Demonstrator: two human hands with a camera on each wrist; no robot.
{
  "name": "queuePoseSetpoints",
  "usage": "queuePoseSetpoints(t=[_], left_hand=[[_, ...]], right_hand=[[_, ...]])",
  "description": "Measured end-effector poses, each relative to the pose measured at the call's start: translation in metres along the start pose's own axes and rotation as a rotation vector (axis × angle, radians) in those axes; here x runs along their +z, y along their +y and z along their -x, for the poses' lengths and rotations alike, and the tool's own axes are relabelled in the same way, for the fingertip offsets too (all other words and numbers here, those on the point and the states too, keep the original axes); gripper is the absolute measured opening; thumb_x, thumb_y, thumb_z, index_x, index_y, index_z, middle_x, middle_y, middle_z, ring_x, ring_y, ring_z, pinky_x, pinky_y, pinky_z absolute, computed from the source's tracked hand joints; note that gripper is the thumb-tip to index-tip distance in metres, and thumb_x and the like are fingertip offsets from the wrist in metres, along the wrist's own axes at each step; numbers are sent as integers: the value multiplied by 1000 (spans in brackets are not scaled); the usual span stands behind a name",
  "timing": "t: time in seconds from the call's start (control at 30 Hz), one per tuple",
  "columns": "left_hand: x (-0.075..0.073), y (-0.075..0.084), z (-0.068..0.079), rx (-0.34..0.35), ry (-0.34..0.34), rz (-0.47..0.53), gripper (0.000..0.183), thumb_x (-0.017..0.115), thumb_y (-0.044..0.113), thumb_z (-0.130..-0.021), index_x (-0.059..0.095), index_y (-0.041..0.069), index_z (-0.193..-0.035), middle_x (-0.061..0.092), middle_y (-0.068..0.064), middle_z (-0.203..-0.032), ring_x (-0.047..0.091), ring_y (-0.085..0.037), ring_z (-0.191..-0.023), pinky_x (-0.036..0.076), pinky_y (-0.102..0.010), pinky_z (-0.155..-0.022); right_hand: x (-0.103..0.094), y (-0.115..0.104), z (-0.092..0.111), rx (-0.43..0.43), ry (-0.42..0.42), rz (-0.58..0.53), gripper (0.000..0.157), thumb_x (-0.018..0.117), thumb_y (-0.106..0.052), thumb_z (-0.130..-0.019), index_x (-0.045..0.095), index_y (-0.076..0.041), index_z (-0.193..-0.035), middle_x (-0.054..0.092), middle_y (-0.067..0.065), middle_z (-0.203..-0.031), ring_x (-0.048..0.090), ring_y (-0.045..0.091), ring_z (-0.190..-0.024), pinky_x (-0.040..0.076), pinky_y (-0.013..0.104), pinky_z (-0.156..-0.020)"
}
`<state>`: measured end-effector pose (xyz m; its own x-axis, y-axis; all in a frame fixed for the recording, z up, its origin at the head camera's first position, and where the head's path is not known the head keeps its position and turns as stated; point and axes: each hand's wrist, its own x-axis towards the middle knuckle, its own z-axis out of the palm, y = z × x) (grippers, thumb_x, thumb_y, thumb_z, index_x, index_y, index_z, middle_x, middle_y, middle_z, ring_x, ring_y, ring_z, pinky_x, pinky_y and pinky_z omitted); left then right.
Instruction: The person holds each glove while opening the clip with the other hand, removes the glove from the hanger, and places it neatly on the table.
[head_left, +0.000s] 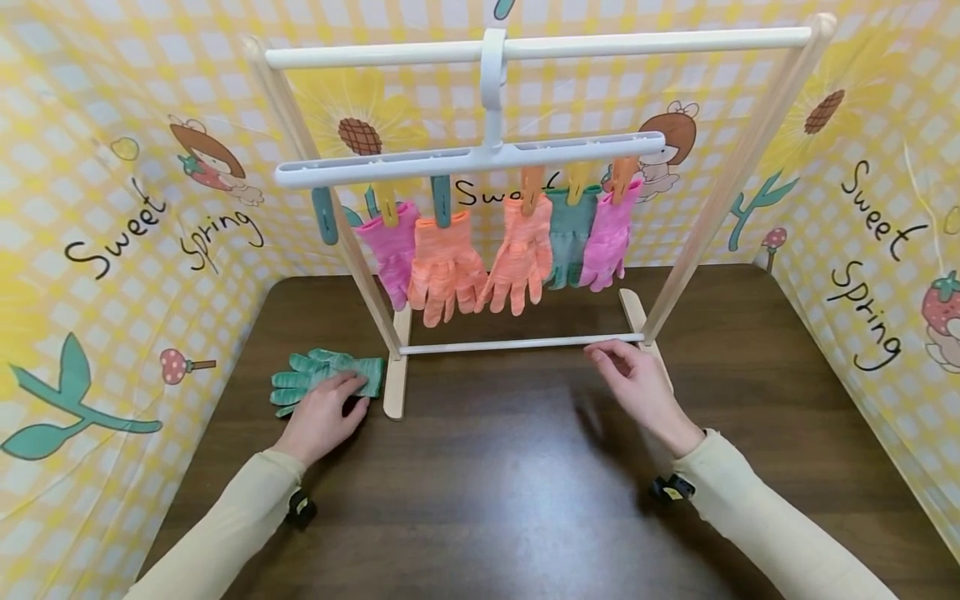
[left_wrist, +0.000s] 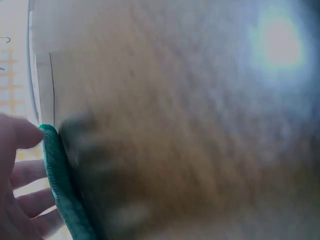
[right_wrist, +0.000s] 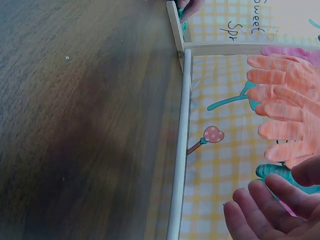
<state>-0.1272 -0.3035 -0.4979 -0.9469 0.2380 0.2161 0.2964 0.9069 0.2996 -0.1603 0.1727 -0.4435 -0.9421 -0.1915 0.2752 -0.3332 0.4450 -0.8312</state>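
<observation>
A green glove [head_left: 307, 379] lies on the table to the left of the drying rack. My left hand [head_left: 326, 417] rests on it near the cuff, fingertips touching the fabric. In the left wrist view the glove [left_wrist: 62, 185] shows as a thin green edge against the fingertips. My right hand [head_left: 633, 383] is held near the rack's lower right corner, fingers loosely bent and holding nothing. Clothespins on a pale hanger [head_left: 465, 158] hold several gloves: pink [head_left: 393, 250], orange [head_left: 446, 267], another orange one [head_left: 521, 258], green [head_left: 572, 237] and pink [head_left: 609, 237].
A wooden rack [head_left: 720, 200] with white rods stands on the dark table [head_left: 487, 483]. Its lower rod [head_left: 517, 344] runs close to my right hand. One teal clothespin [head_left: 325, 217] hangs at the hanger's left end with no glove. Patterned cloth walls [head_left: 862, 150] surround the table.
</observation>
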Motion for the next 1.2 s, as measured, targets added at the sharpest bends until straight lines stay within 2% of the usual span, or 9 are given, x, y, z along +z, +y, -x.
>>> queuePoseSetpoints(t=[0.1,0.2,0.33,0.63,0.77,0.93,1.07,1.2], left_hand=[[-1,-2,1,-21,-11,-3,37,68,18,-100,69,-6,-128,63,-31,-134,61,-50,-122,48,-62,-102],[-1,-3,1,-15,7,0,30,66,10,-100,69,-6,-126,64,-31,-131,61,-50,-121,47,-63,-102],[0,-4,2,2,29,-15,28,67,-3,-95,70,-7,-122,65,-30,-126,63,-49,-117,49,-63,-99],[0,-7,0,-30,17,0,25,67,-5,-93,67,-7,-118,66,-29,-120,63,-48,-111,51,-62,-95],[-2,-6,0,-31,26,13,23,67,-6,-93,67,-7,-116,66,-28,-117,63,-48,-110,50,-62,-95],[-1,-5,2,-16,74,35,18,64,-8,-94,70,-6,-111,67,-26,-113,63,-46,-108,51,-60,-94],[-2,-4,3,-21,120,57,18,65,-6,-94,70,-4,-111,68,-24,-111,64,-45,-106,51,-61,-91],[-5,0,-1,-30,161,87,20,66,-1,-96,70,-3,-115,69,-23,-112,65,-43,-104,53,-60,-86]], right_hand=[[0,-1,1,9,-12,1,20,62,-11,-105,74,1,-115,76,18,-110,73,23,-95,51,14,-80],[1,-1,2,19,-15,15,20,62,-11,-105,74,1,-116,76,17,-110,72,18,-91,51,15,-79],[2,0,3,6,-7,46,19,62,-10,-104,74,-1,-116,76,15,-109,71,16,-87,51,17,-77],[4,5,6,-29,8,91,17,63,-5,-102,74,-1,-114,76,15,-108,70,21,-96,51,16,-82],[6,9,8,-57,5,126,16,65,-4,-100,75,-1,-113,76,11,-105,69,23,-96,55,26,-83],[9,13,11,-59,-16,157,17,65,-6,-100,74,-1,-114,75,9,-105,69,23,-97,57,43,-83],[9,15,12,-52,-24,147,18,65,-6,-100,74,0,-114,74,10,-106,69,25,-97,57,48,-83],[9,13,11,-61,-20,144,18,66,-6,-100,73,1,-115,74,11,-107,68,23,-97,58,46,-83]])
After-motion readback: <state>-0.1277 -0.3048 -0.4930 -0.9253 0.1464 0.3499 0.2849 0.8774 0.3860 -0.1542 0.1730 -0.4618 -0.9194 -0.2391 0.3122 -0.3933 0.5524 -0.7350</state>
